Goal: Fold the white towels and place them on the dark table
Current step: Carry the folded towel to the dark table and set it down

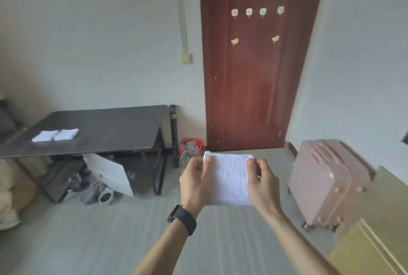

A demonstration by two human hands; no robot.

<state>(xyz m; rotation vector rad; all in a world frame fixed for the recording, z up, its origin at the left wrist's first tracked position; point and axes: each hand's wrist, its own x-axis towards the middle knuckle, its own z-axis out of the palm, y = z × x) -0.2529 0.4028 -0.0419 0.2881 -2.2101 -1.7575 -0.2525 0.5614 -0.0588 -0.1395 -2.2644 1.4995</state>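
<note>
White towel (229, 177): I pinch its top corners, left hand (194, 183) and right hand (263, 183).
Bench (114, 133): lies left, nearer my left hand.

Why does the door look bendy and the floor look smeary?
Head view: the wide lens bows the dark red wooden door near the edges; motion blur streaks the grey floor. The white terry towel between both hands stays fairly sharp; lighting is soft, without glare.
</note>
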